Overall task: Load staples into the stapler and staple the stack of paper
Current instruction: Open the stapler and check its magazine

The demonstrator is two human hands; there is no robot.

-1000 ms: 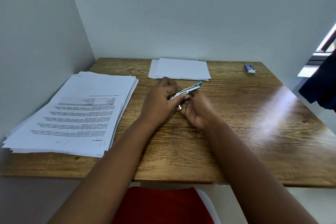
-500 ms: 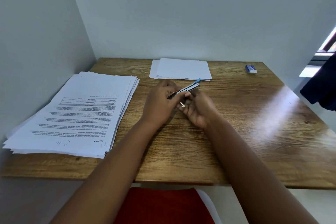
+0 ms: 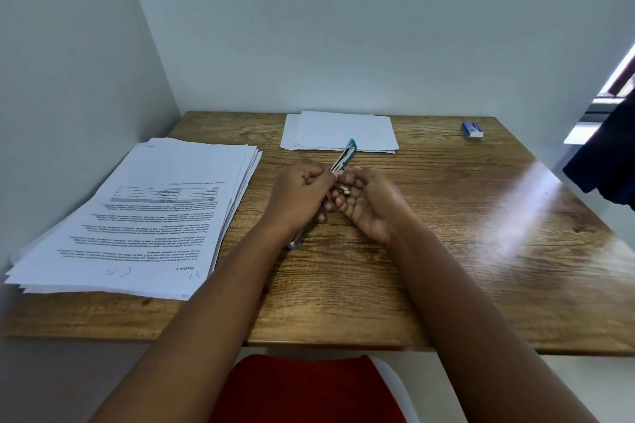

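At the far left, a thick stack of printed paper (image 3: 151,213) lay on the wooden table (image 3: 446,278), with its text upside down to the camera and some pen marks near its front edge. Its sheets were slightly fanned at the right side. Just right of this stack, the left hand (image 3: 302,197) was curled closed around the stapler (image 3: 345,157), which it held at an angle over the table. The upper end of the stapler, metal with a blue tip, pointed away from the person and to the right, and in the picture it overlapped the front edge of a thin pile of blank sheets (image 3: 340,130) that lay at the back of the table. A small blue and metal part showed also below the left wrist, close to the table surface. The right hand (image 3: 369,204) was touching the left hand, with the palm turned up and the fingers half bent, and it cupped a small pale strip of staples (image 3: 343,189) on the fingers, just beside the stapler body. Further right, well apart from both hands, a small blue box (image 3: 472,130) lay near the back right corner of the table. At the right edge a dark cloth (image 3: 604,161) hung beside the table.
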